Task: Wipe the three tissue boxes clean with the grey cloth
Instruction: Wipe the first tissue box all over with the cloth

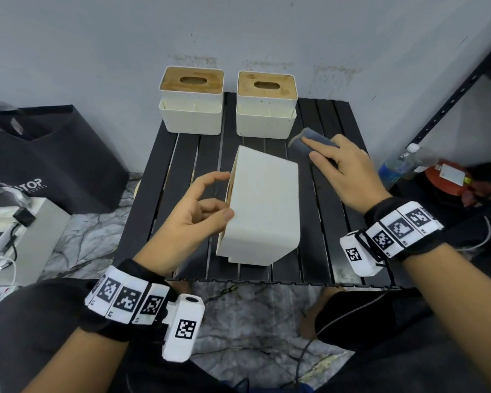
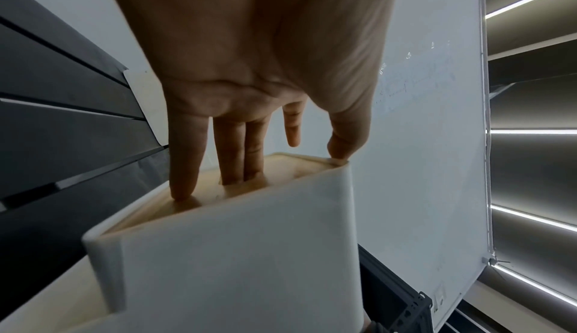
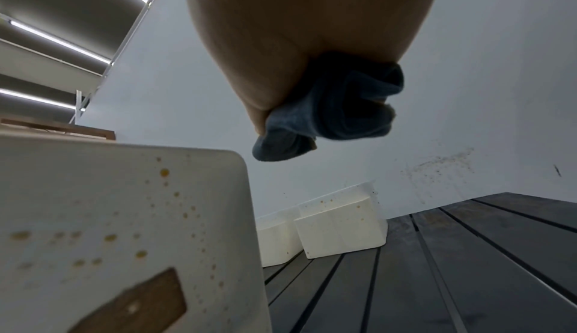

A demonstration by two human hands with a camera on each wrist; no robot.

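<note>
Two white tissue boxes with wooden slotted lids stand upright at the back of the black slatted table (image 1: 332, 222): one on the left (image 1: 192, 109), one on the right (image 1: 267, 112). A third tissue box (image 1: 264, 205) lies tipped on its side in the middle, lid facing left. My left hand (image 1: 210, 208) grips it, thumb on the rim and two fingers (image 2: 237, 155) in the lid slot. Brown spots dot its side (image 3: 109, 227). My right hand (image 1: 343, 171) holds the bunched grey cloth (image 1: 304, 141) (image 3: 337, 113) just right of that box, above the table.
A black bag (image 1: 54, 154) and a white device (image 1: 12, 228) lie on the floor to the left. A water bottle (image 1: 397, 165) and a red object (image 1: 442, 180) sit to the right, beside a black shelf upright (image 1: 459, 89). A wall stands close behind the table.
</note>
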